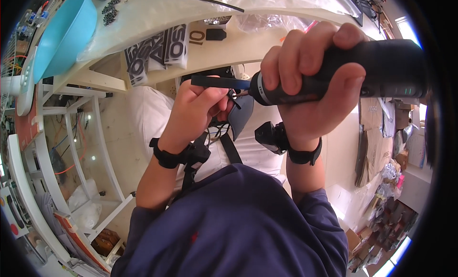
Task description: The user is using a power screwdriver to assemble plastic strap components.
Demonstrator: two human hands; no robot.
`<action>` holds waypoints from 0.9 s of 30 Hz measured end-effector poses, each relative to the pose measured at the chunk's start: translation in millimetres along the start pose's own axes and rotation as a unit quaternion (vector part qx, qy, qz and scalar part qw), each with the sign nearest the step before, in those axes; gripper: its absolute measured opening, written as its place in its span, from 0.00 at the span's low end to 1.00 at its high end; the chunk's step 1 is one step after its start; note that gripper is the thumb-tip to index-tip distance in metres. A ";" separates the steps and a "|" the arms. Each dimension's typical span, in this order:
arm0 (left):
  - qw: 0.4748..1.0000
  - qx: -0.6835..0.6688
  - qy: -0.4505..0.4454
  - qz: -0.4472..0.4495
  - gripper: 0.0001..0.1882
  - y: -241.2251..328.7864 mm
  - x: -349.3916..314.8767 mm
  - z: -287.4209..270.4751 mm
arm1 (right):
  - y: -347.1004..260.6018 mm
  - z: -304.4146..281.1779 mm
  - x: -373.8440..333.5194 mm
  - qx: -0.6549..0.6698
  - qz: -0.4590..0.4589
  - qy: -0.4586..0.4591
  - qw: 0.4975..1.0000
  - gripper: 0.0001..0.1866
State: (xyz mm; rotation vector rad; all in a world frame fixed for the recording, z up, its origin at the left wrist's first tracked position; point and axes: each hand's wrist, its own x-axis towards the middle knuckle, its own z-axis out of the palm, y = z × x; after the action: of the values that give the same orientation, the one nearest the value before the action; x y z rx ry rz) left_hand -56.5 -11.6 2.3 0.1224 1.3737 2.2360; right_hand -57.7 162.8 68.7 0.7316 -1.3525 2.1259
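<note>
My right hand (pixel 315 76) is wrapped round a thick black electric screwdriver (pixel 393 62), held nearly level with its tip toward the left. Small green lights glow near its rear end. The silver bit (pixel 241 92) meets a small black fitting (pixel 233 97) at my left fingertips. My left hand (pixel 188 107) is closed, pinching a dark flat bar (pixel 217 81) and the fitting beneath it. A curved dark plate (pixel 241 116) hangs just below the bit; whether it joins the bar is hidden by my fingers and the tool.
A worktable (pixel 257 43) curves across the far side, with printed plastic packets (pixel 157 50) along its near edge. Loose black screws (pixel 114 7) lie on clear plastic sheeting beside a light-blue basin (pixel 67 34). White metal frames (pixel 102 134) stand at left; cardboard (pixel 372 143) is stacked at right.
</note>
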 end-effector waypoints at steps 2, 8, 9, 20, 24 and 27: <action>0.995 0.094 -0.015 -0.006 0.12 4.8 11.5 -1.7 | 15.1 -12.7 -1.0 0.133 -0.044 -0.037 0.989 0.20; 0.914 0.396 -0.050 -0.079 0.12 -34.1 69.5 -70.3 | 21.1 -29.5 -9.2 -0.057 0.040 0.055 0.996 0.20; 0.867 0.490 -0.045 -0.083 0.13 -54.5 77.2 -81.8 | 24.3 -36.6 -12.6 -0.047 0.039 0.077 0.995 0.19; 0.568 0.796 -0.191 -0.083 0.12 -342.1 106.6 -185.4 | 49.0 -76.2 -37.8 0.008 0.064 0.237 0.969 0.17; 0.478 0.867 -0.140 -0.017 0.14 -374.3 111.5 -168.0 | 42.0 -86.8 -46.6 -0.030 0.083 0.240 0.967 0.19; 0.463 0.876 -0.135 0.028 0.09 -382.8 113.7 -184.6 | 46.3 -88.3 -42.8 -0.034 0.101 0.231 0.967 0.19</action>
State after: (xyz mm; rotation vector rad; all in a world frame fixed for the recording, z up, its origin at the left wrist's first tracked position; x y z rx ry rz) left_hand -73.4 29.3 -435.4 1.0753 2.6818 -0.1782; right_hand -72.5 221.0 -21.7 0.0543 -1.2685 2.2079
